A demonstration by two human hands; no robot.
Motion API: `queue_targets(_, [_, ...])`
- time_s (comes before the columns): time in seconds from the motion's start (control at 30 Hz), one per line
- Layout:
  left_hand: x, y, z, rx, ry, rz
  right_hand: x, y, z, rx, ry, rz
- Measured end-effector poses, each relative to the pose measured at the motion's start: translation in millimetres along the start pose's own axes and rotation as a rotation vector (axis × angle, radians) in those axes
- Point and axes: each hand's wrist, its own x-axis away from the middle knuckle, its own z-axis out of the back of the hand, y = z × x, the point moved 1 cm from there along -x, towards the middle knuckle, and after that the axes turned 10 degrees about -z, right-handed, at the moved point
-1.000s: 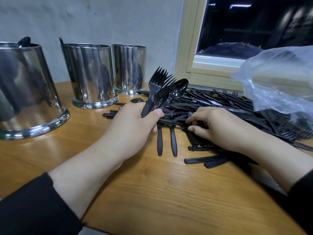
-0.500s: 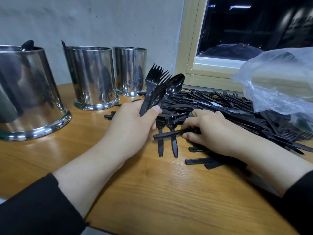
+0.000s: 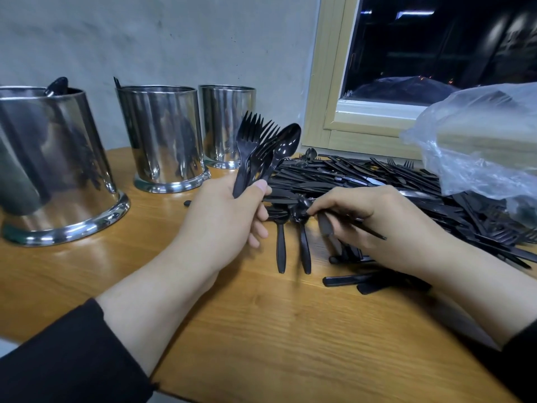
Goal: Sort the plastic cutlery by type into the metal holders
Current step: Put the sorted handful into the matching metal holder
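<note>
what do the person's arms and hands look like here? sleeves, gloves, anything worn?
Both hands are bare: left hand, right hand. No gloves, rings or watch visible. Black long sleeves are pushed up, leaving the forearms bare: left sleeve, right sleeve, only partly in frame. No markings seen.

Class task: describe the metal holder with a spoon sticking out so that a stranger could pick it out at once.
Start at the grey wall, where three metal holders stand in a row on the wooden table. Take the nearest holder, leftmost and largest-looking. Only it shows a black spoon bowl above its rim.
</note>
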Motion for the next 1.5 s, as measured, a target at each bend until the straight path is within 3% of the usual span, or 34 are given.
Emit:
queue_targets(0.33, [7.8,7.3,-8.2,0.23,-0.112,0.143,-2.7,-0.5,-3.4,-0.044,0.152,-0.066])
queue_targets(0.63, [14.0,13.5,-14.1,0.374,-0.164,0.208,-1.9,-10.3,-12.3,-0.03,0.052,-0.091])
queue_targets(0.93, [16.7,14.9,-21.4,0.492,-0.211,0.257,-6.3,-13.9,-19.0,-0.001,0.319,-0.078])
queue_targets(1.33, [17.7,15.7,-33.1,0.552,-0.188,0.276,-8.6,-17.1,-20.8,-0.062,0.39,-0.051])
queue_targets(1.5, [17.8,13.8,-30.3,0.491,-0.19,0.244,-7.9,-17.4,-16.7,-0.338,0.412,-0.21])
